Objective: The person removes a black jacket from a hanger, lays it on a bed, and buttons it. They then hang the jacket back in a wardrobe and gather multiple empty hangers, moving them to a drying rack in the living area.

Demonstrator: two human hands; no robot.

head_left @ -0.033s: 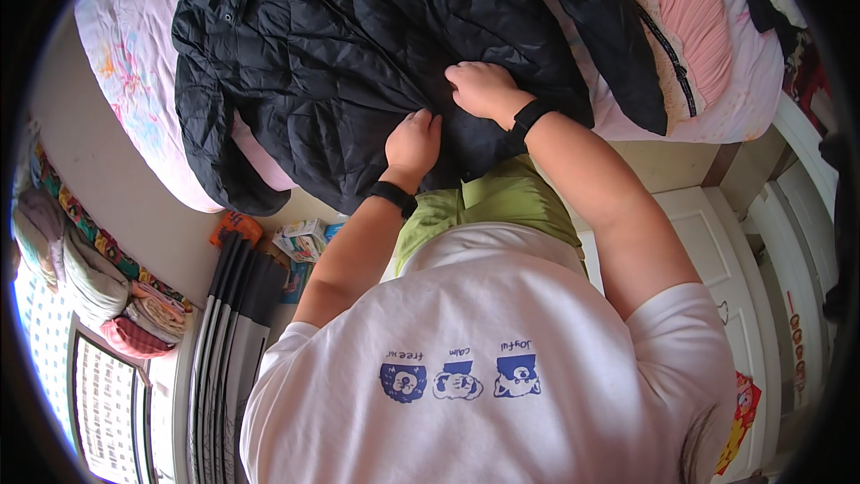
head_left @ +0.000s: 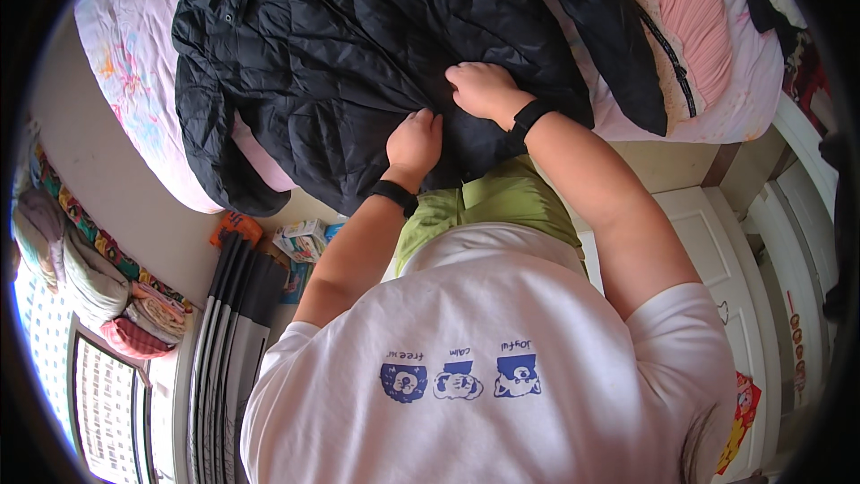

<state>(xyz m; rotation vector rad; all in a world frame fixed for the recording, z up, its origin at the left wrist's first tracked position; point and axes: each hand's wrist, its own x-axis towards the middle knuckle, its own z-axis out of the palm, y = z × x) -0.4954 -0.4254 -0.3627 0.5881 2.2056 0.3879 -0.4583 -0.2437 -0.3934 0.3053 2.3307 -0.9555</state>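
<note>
A black quilted puffer jacket (head_left: pixel 322 54) lies spread over the edge of a bed, its sleeves out to both sides and its lower part toward me. My left hand (head_left: pixel 415 143) is closed, fingers pinching the jacket's fabric near the middle of its front. To the right and slightly farther off, my right hand (head_left: pixel 484 90) is also closed on the jacket, with its fingertips curled under and partly hidden. Folds in the cloth run toward both hands. A dark band sits on each wrist.
The bed's pale pink patterned sheet (head_left: pixel 134 81) shows around the jacket. A pink pleated garment (head_left: pixel 694 22) lies at the right. Folded clothes and bedding (head_left: pixel 90 278) are piled by the window at left. Dark folded panels (head_left: pixel 219 350) and small boxes (head_left: pixel 300 240) stand left of me.
</note>
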